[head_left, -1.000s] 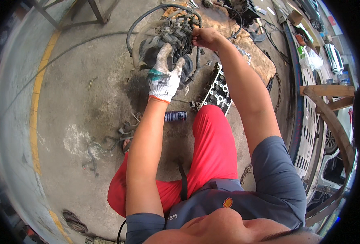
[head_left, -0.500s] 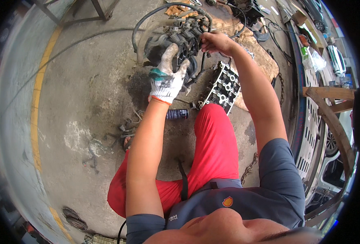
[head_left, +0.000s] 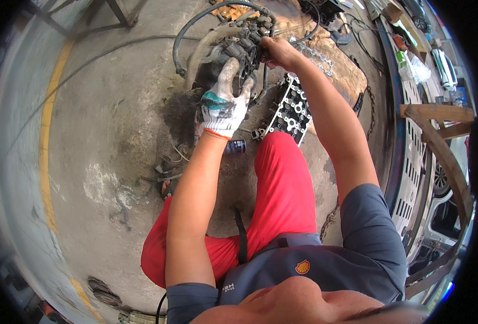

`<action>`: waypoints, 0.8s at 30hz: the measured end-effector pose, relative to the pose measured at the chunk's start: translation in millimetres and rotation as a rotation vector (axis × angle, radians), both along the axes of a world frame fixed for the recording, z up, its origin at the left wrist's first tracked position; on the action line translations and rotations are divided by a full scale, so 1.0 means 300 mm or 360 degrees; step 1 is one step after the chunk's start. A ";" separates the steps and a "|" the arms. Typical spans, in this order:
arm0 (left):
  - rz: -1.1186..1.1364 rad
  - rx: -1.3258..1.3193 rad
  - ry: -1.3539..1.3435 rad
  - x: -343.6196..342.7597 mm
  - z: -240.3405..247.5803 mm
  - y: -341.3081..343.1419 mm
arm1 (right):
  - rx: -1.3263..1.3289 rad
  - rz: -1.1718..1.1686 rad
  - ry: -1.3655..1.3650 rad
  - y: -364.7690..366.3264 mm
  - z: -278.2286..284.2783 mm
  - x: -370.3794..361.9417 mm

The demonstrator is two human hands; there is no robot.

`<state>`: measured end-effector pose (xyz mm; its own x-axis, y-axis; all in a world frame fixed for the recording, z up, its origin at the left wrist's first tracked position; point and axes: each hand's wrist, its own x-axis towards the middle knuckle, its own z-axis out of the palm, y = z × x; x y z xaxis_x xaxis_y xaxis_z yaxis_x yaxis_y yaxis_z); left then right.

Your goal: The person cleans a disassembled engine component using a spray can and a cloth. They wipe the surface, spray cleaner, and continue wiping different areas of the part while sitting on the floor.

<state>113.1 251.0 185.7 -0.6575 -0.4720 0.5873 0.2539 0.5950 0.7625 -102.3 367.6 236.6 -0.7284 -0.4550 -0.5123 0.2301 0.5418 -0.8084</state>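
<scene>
A dark engine assembly with hoses and connectors, perhaps an intake manifold (head_left: 238,52), is held up off the floor in front of me. My left hand (head_left: 224,108), in a white knit glove with a green patch, grips its near side, thumb and fingers spread around it. At its right side is my bare right hand (head_left: 280,53), fingers curled in against a dark part; the fingertips are partly hidden. A thick ribbed hose (head_left: 175,47) arcs over the assembly's left. Right of my left hand lies a cylinder head (head_left: 290,112), and a dark spray can (head_left: 235,146) sits by my wrist.
Stained cardboard (head_left: 349,86) lies at the right under a metal gasket (head_left: 321,63). A chain (head_left: 371,121) runs along the floor beside a slotted metal rail (head_left: 407,178). Wooden beams (head_left: 439,114) stand farther right. Loose wiring (head_left: 169,171) lies left of my knee.
The assembly has turned slightly between my hands, and my right hand has shifted a little left with it. Both hands keep their places on it. The whole view has moved slightly.
</scene>
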 end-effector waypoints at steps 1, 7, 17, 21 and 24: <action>0.0008 -0.0016 0.0011 0.000 0.000 -0.001 | 0.0019 0.0057 0.0010 0.001 0.002 -0.011; -0.0142 0.0207 -0.0162 -0.004 -0.028 0.005 | -0.0181 -0.0098 -0.0349 0.027 -0.008 -0.078; -0.0059 0.0049 -0.0076 0.003 -0.022 -0.004 | -0.0030 0.0019 -0.0341 0.016 0.008 -0.126; -0.0144 0.0142 -0.0126 0.014 -0.034 0.000 | 0.0001 0.0028 -0.0359 0.026 0.014 -0.123; -0.0152 0.0157 -0.0096 0.016 -0.025 0.012 | -0.0106 0.0015 -0.0374 0.086 0.002 -0.104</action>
<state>117.9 254.7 178.4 -0.7349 -0.4588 0.4993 0.2579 0.4918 0.8316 -133.6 393.5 237.1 -0.5880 -0.4997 -0.6361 0.4114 0.4923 -0.7671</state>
